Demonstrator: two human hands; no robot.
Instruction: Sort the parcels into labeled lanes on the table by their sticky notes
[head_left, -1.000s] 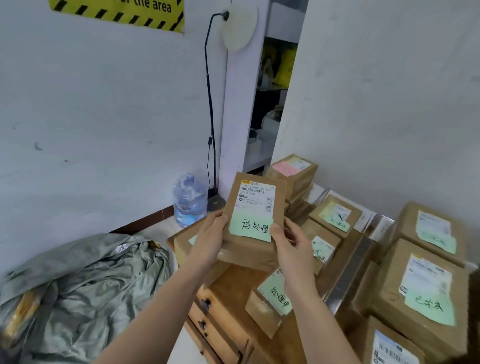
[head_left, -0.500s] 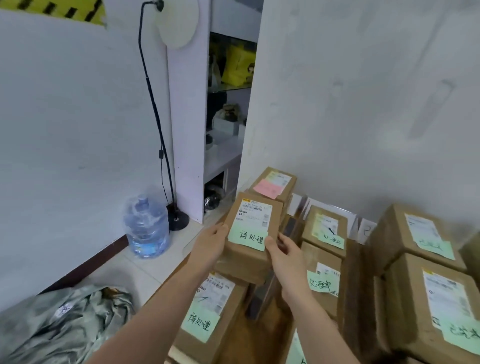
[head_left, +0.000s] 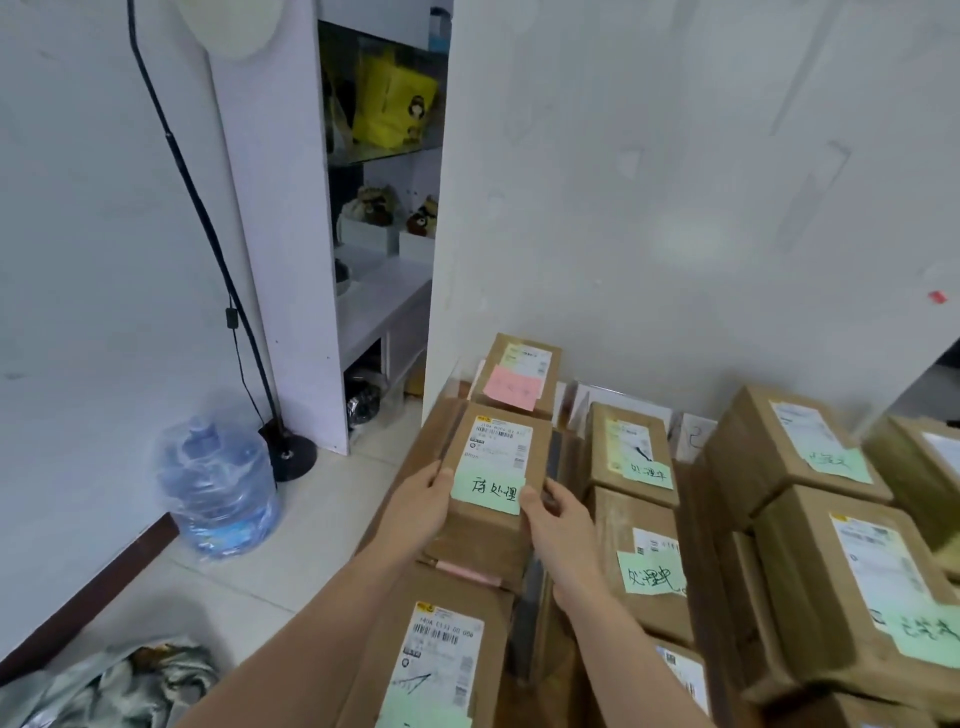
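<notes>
Here, over the left-most row of brown boxes (head_left: 431, 623), a small brown cardboard parcel (head_left: 493, 530) is held just in front of a brown box with a pink sticky note (head_left: 519, 374). Whether it rests on the box beneath cannot be told. The left hand (head_left: 421, 499) and right hand (head_left: 563, 517) clasp its two long sides, thumbs on top. It looks stiff and light, so those sides are likely the best hold. Its white barcoded shipping label (head_left: 501, 439) is too small to read. The green sticky note (head_left: 488, 486) reads "待处理" in handwriting.

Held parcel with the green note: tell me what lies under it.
Beneath the held parcel: another brown parcel, a pink note poking from its front edge. Its top is covered.
</notes>
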